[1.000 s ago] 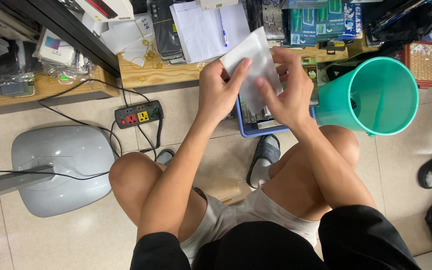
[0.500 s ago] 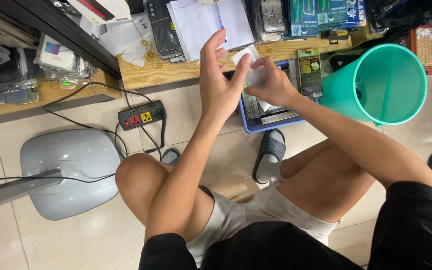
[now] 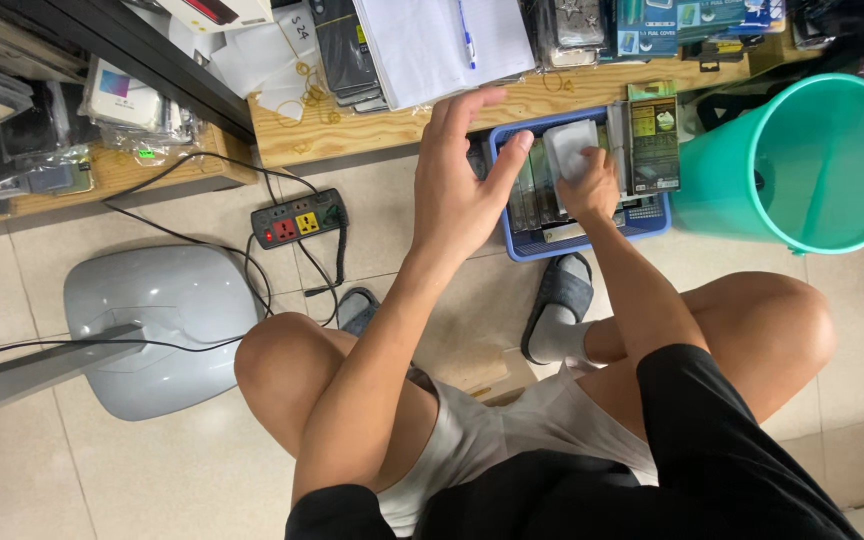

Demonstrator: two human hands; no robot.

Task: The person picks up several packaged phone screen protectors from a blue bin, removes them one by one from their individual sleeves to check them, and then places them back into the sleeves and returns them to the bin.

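I sit on a low seat above a blue plastic basket packed with flat packaged items standing on edge. My right hand grips a white flat packet and holds it down among the packages in the basket. My left hand hovers open over the basket's left end, fingers spread, its fingertips close to the rim and the packages.
A teal bucket stands right of the basket. A power strip with cables and a grey fan base lie on the tiled floor at left. A low wooden shelf behind holds paper, a pen and packaged goods.
The white packet was held up in both hands; my right hand has lowered it into the basket, and my left hand has let go and opened.
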